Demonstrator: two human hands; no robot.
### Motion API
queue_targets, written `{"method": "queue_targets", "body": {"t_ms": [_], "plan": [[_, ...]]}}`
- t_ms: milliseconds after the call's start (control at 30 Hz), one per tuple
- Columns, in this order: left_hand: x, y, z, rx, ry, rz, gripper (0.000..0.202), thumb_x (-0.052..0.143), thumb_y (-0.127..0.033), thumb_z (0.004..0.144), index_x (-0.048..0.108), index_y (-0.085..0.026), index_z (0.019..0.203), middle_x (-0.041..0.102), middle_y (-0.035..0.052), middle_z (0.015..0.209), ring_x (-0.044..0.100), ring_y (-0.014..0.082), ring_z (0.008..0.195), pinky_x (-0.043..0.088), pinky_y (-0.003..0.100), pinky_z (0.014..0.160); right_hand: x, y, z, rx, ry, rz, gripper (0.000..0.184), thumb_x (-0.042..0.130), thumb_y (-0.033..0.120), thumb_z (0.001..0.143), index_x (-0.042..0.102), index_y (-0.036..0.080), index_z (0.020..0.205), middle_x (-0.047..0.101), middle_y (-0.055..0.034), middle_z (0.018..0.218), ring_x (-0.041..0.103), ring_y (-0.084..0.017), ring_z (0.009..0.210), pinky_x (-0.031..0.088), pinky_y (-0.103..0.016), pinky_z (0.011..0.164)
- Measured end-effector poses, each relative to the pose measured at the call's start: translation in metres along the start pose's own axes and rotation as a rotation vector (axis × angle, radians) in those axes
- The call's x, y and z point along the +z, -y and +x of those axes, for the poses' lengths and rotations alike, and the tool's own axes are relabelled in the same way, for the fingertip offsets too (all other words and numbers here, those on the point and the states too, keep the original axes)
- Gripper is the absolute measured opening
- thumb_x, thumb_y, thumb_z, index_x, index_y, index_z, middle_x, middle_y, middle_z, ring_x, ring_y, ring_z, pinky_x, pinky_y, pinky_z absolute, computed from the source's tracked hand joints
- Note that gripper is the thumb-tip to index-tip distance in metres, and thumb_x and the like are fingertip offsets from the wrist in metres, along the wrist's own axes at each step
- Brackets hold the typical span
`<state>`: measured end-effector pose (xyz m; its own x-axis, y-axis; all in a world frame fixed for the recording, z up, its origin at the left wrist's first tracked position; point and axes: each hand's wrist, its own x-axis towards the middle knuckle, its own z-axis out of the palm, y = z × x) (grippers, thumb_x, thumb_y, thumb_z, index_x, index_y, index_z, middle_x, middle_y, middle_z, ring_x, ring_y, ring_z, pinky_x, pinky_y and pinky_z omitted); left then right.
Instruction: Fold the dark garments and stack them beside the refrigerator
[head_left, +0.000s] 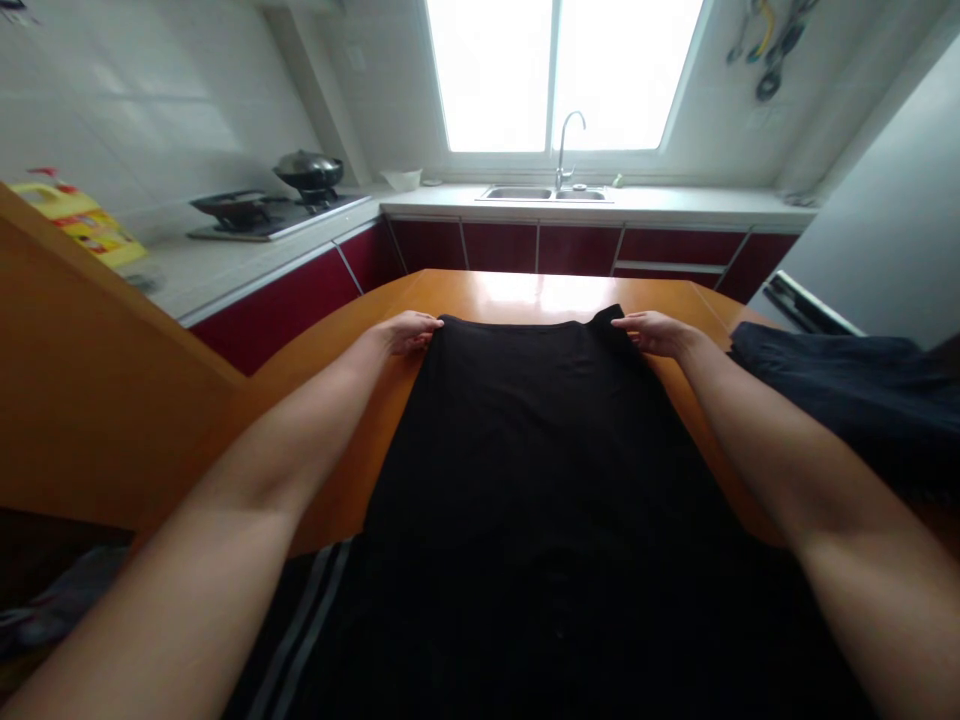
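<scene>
Black garment (536, 450) — far corners (450, 324) between fingers (426, 323)

- Black garment (532, 440), below the right hand (655, 332): bottom cut off.
- Dark cloth (847, 375), right of that hand: cut off at the edge.
- Jug (71, 206), left of the left hand (409, 331): label unreadable.

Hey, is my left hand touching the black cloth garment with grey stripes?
Touching. The head view shows the left hand pinching the far left corner of the black cloth garment with grey stripes.
</scene>
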<state>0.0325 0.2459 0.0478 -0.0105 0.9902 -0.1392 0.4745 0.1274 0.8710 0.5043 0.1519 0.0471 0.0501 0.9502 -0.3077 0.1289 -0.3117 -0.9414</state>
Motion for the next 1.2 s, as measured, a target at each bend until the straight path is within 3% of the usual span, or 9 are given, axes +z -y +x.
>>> {"method": "queue_targets", "body": {"t_ms": [100, 200, 333, 467, 600, 700, 900, 1100, 1200], "plan": [[-0.002, -0.004, -0.002, -0.121, 0.220, -0.176, 0.005, 0.073, -0.020, 0.084, 0.071, -0.015, 0.087, 0.073, 0.0093, 0.094, 0.068, 0.0164, 0.074, 0.053, 0.025, 0.062, -0.007, 0.004, 0.002, -0.014, -0.006, 0.055, 0.015, 0.075, 0.011, 0.083, 0.061, 0.015, 0.083, 0.065, -0.0004, 0.068, 0.058, -0.009, 0.052, 0.050, -0.018, 0.048], [-0.003, -0.004, -0.007, -0.079, 0.284, -0.294, 0.020, 0.077, -0.016, 0.081, 0.071, -0.015, 0.100, 0.073, 0.0103, 0.098, 0.070, 0.0170, 0.077, 0.056, 0.026, 0.067, -0.016, 0.002, 0.003, -0.055, -0.069, 0.064, 0.020, 0.075, 0.004, 0.080, 0.058, 0.016, 0.079, 0.062, 0.0016, 0.065, 0.055, -0.007, 0.048, 0.047, -0.016, 0.043], [0.001, 0.001, -0.013, 0.061, 0.289, -0.394, 0.061, 0.083, -0.011, 0.073, 0.063, -0.025, 0.129, 0.072, 0.0069, 0.099, 0.073, 0.0188, 0.087, 0.060, 0.029, 0.078, -0.022, -0.006, 0.005, -0.106, -0.134, 0.077, 0.028, 0.079, 0.004, 0.074, 0.055, 0.018, 0.077, 0.060, 0.0025, 0.066, 0.057, -0.008, 0.053, 0.049, -0.017, 0.046], [0.008, 0.008, -0.005, 0.174, 0.150, -0.377, 0.057, 0.077, -0.011, 0.077, 0.062, -0.024, 0.131, 0.072, 0.0068, 0.104, 0.072, 0.0172, 0.089, 0.060, 0.028, 0.080, -0.023, -0.008, 0.013, -0.143, -0.307, 0.045, 0.033, 0.083, 0.014, 0.073, 0.051, 0.021, 0.078, 0.058, 0.0026, 0.066, 0.056, -0.011, 0.056, 0.050, -0.021, 0.049], [0.015, 0.018, 0.020, 0.283, -0.152, -0.216, 0.030, 0.069, -0.014, 0.082, 0.072, -0.019, 0.111, 0.071, 0.0082, 0.111, 0.069, 0.0156, 0.092, 0.057, 0.027, 0.083, -0.022, -0.007, 0.031, -0.260, -0.507, -0.098, 0.036, 0.083, 0.021, 0.072, 0.049, 0.023, 0.080, 0.057, 0.0020, 0.072, 0.057, -0.014, 0.065, 0.052, -0.025, 0.057], [0.023, 0.024, 0.036, 0.383, -0.254, -0.065, 0.027, 0.067, -0.018, 0.084, 0.073, -0.017, 0.110, 0.069, 0.0097, 0.117, 0.067, 0.0151, 0.093, 0.055, 0.028, 0.086, -0.022, -0.010, 0.046, -0.330, -0.616, -0.286, 0.032, 0.083, 0.028, 0.072, 0.053, 0.021, 0.081, 0.058, 0.0002, 0.078, 0.057, -0.015, 0.071, 0.052, -0.027, 0.065], [0.041, 0.025, 0.044, 0.443, -0.199, 0.473, 0.037, 0.057, -0.025, 0.089, 0.068, -0.015, 0.123, 0.056, 0.0119, 0.137, 0.056, 0.0243, 0.119, 0.043, 0.035, 0.110, -0.010, -0.024, 0.066, -0.343, -0.787, -0.567, 0.026, 0.077, 0.037, 0.078, 0.061, 0.019, 0.088, 0.066, -0.0078, 0.090, 0.060, -0.021, 0.084, 0.051, -0.035, 0.085], [0.057, 0.005, 0.017, 0.244, -0.261, 0.967, 0.059, 0.043, -0.041, 0.096, 0.042, -0.021, 0.152, 0.024, 0.0113, 0.164, 0.032, 0.0401, 0.142, 0.031, 0.056, 0.116, 0.005, -0.025, 0.058, -0.334, -0.816, -0.691, 0.029, 0.060, 0.027, 0.086, 0.063, 0.012, 0.111, 0.065, -0.0187, 0.110, 0.060, -0.029, 0.104, 0.045, -0.043, 0.098], [0.090, -0.017, -0.013, 0.439, -0.173, 1.035, 0.061, 0.039, -0.037, 0.098, 0.035, -0.016, 0.155, 0.025, 0.0125, 0.165, 0.025, 0.0364, 0.148, 0.021, 0.054, 0.121, 0.032, -0.024, 0.035, -0.483, -0.749, -0.846, 0.037, 0.047, 0.023, 0.092, 0.063, 0.007, 0.120, 0.059, -0.0243, 0.128, 0.053, -0.032, 0.122, 0.038, -0.045, 0.109]]}}
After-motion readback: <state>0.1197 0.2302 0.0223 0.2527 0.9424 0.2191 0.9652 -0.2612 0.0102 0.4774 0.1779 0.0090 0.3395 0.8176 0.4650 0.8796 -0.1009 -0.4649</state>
